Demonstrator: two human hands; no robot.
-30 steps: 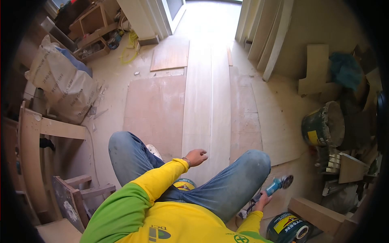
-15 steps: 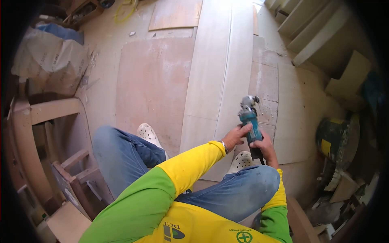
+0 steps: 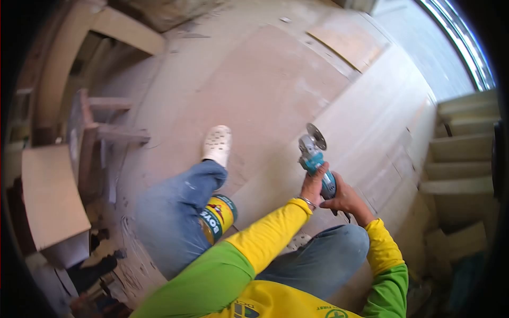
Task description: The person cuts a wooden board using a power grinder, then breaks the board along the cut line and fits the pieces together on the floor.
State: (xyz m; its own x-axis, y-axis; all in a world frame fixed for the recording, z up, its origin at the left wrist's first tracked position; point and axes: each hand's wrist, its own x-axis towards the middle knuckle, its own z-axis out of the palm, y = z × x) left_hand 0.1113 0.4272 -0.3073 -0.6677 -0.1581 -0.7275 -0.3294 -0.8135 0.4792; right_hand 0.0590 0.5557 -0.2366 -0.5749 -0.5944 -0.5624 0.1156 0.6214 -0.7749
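We have the angle grinder (image 3: 313,160) near the middle of the view, at about three o'clock, with its disc (image 3: 316,136) at twelve o'clock from our hands. Our left hand (image 3: 312,183) is curled around the body just behind the head, and our right hand (image 3: 345,197) is wrapped about the rear end, its fingertips partly hidden. We cannot tell whether the disc is spinning, and we make out no guard over it. If it runs, a slip of the left hand's grip could bring fingers against the edge, as they sit close behind the head. A kick or a loose rear hold could swing the tool toward the left shoe (image 3: 217,144) at ten o'clock, or back to the right knee (image 3: 342,246) at six. The pale board (image 3: 371,108) at one o'clock could be scored if the head dipped. Compared with half a second ago, our view has swung around, the disc shows its face more fully, the left hand wraps further around the body, and the paint can (image 3: 225,209) at nine o'clock shows clearly.
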